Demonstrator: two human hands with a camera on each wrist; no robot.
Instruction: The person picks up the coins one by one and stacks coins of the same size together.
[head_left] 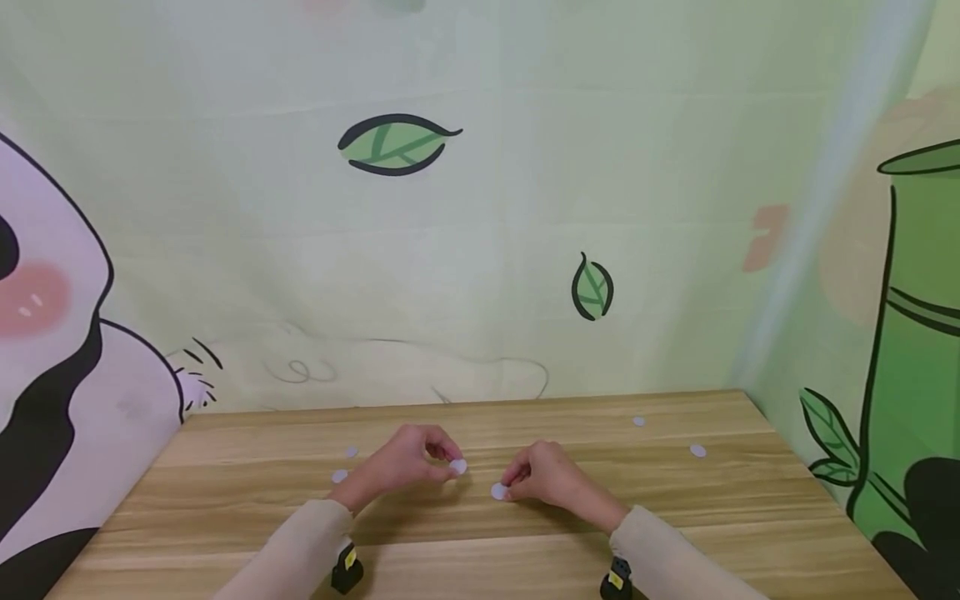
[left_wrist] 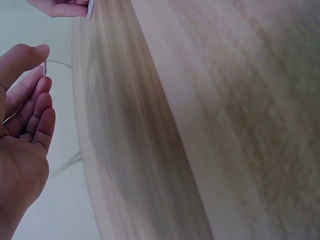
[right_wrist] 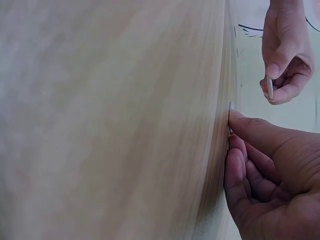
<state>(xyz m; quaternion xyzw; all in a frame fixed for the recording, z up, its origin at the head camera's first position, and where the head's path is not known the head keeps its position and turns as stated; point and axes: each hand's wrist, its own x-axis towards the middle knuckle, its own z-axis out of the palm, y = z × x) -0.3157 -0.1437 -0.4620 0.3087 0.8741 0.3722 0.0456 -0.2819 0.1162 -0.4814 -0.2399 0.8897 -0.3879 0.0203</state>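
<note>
My left hand [head_left: 415, 458] pinches a small white disc [head_left: 458, 467] between thumb and fingertips. In the left wrist view that disc [left_wrist: 45, 68] shows edge-on as a thin line, held above the table. To its right, my right hand [head_left: 551, 477] pinches another white disc [head_left: 498, 492] by thumb and fingers, low over the wood. The right wrist view shows this second disc [right_wrist: 231, 107] as a thin edge beside the thumb tip, close to the tabletop. The two hands face each other a short way apart near the middle of the table.
On the wooden table [head_left: 480, 558] lie two white discs at the left, one nearer [head_left: 340, 476] and one farther [head_left: 352, 452]. Two others lie at the right, a back disc [head_left: 638, 421] and a front disc [head_left: 698, 451]. A printed cloth backdrop [head_left: 480, 208] stands behind the table.
</note>
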